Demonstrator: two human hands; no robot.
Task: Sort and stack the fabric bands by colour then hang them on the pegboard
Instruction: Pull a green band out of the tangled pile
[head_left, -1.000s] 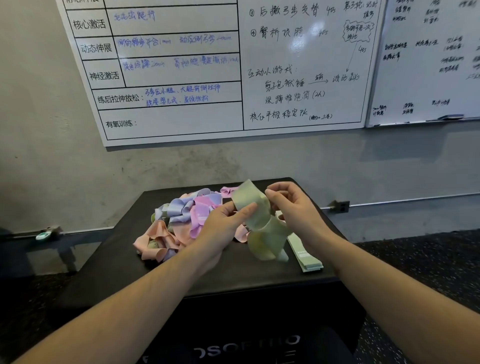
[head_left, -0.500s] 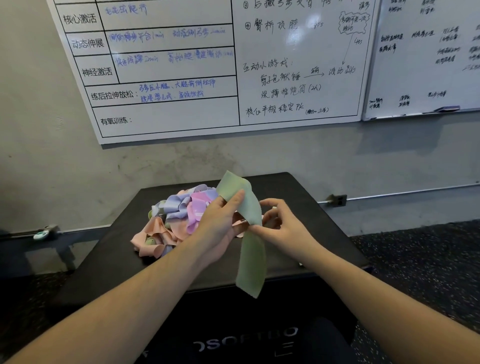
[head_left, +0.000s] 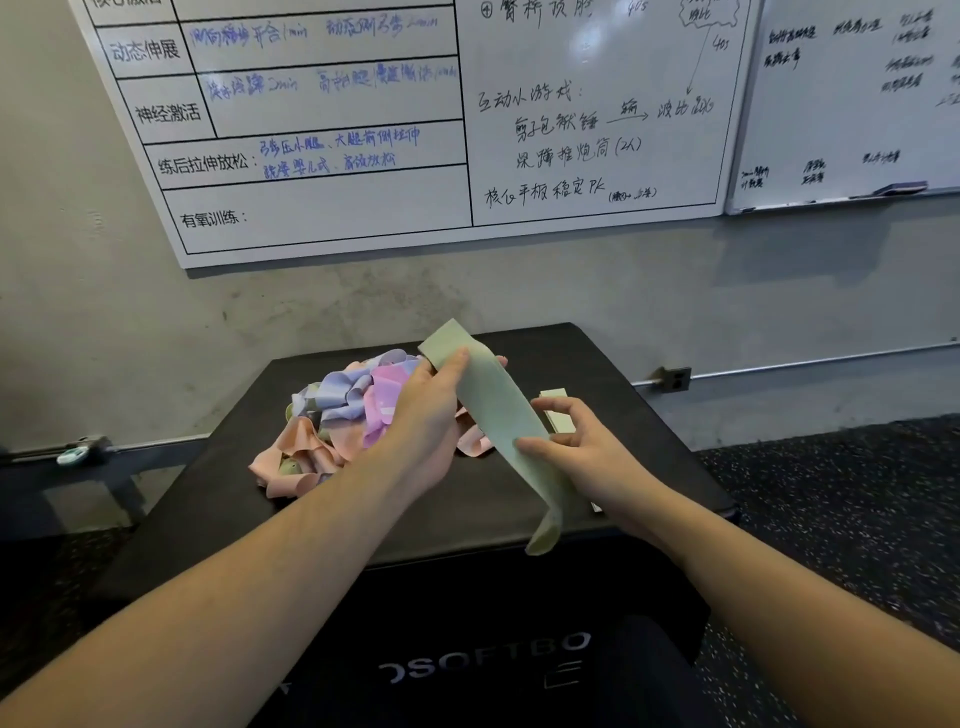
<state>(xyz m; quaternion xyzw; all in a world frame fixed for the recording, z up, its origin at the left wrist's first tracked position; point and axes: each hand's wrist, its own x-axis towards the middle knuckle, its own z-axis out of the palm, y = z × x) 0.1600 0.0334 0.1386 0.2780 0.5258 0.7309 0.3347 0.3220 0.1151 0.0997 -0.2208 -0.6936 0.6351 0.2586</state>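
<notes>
A pale green fabric band stretches slantwise above the black box. My left hand grips its upper end, thumb on top. My right hand pinches the band lower down, and the tail curls below it. Behind my left hand lies a tangled heap of pink, lilac, peach and green bands. A small flat stack of green bands rests on the box behind my right hand, partly hidden. No pegboard is in view.
The box stands against a grey wall with two whiteboards above it. A dark bench or frame sits to the left. Speckled black floor lies to the right, and a wall socket is at the skirting rail.
The crumpled green band has been pulled out straight. My right hand slid down along it and to the right, while my left hand kept hold of the upper end. The view tilted down.
</notes>
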